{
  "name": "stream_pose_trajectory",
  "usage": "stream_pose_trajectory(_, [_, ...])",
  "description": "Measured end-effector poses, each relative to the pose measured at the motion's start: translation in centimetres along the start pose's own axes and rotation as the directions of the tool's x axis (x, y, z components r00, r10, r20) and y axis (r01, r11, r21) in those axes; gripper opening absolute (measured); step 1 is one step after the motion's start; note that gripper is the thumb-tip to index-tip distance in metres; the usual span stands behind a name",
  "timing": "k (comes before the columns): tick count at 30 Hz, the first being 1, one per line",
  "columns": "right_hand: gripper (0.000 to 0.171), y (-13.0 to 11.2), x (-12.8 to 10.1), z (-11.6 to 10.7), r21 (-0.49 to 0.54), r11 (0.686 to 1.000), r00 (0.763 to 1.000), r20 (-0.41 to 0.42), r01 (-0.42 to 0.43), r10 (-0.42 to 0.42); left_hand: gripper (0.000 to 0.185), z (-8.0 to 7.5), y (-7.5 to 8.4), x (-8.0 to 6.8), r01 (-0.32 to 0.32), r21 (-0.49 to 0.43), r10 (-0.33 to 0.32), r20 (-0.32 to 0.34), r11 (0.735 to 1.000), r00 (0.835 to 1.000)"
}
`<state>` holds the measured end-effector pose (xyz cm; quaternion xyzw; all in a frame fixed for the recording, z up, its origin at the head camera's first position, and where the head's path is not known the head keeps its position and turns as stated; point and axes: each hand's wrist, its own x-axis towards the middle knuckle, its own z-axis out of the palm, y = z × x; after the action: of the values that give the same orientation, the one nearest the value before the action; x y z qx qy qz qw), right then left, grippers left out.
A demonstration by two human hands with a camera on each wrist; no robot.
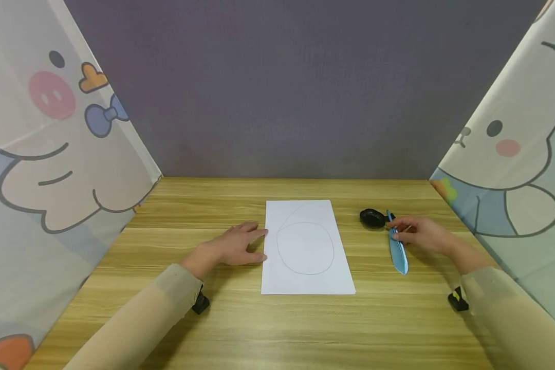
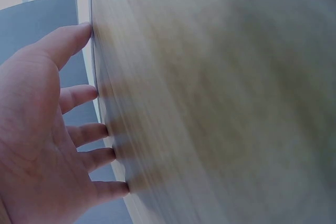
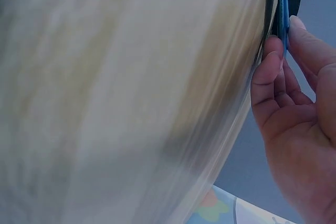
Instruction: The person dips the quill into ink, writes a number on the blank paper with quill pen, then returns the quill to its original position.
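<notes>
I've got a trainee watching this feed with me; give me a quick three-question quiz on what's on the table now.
1. True or false: the left hand lies flat, its fingers at the paper's left edge.
2. Which thing does the right hand pinch? A) black object B) blue tool C) paper
3. What is drawn on the paper?

Key
1. True.
2. B, the blue tool; the black object lies just beyond it on the table.
3. An oval outline.
</notes>
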<state>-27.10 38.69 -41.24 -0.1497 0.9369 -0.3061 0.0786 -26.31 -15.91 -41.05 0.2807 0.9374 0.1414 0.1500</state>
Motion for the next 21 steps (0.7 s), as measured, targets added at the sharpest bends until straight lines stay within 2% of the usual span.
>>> stream_pose_trajectory(6, [0.038, -0.04, -0.04, 0.00, 0.009, 1.000, 1.000, 0.008, 0.027, -0.028, 0.082, 0.03, -0.03, 0.04, 0.001, -0.004, -0.001, -0.001, 1.000, 1.000])
stream_pose_trajectory(15, [0.040, -0.13, -0.33, 0.13, 0.015, 1.000, 1.000, 0.004, 0.006, -0.006, 0.081, -0.08, 0.14, -0.10, 0.003, -0.005, -0.003, -0.002, 1.000, 1.000])
stream_pose_trajectory(21, [0.045, -0.16, -0.68, -0.02, 0.018, 1.000, 1.000, -0.027, 0.000, 0.000, 0.081, -0.05, 0.34, -0.09, 0.007, -0.006, -0.007, -0.004, 1.000, 1.000])
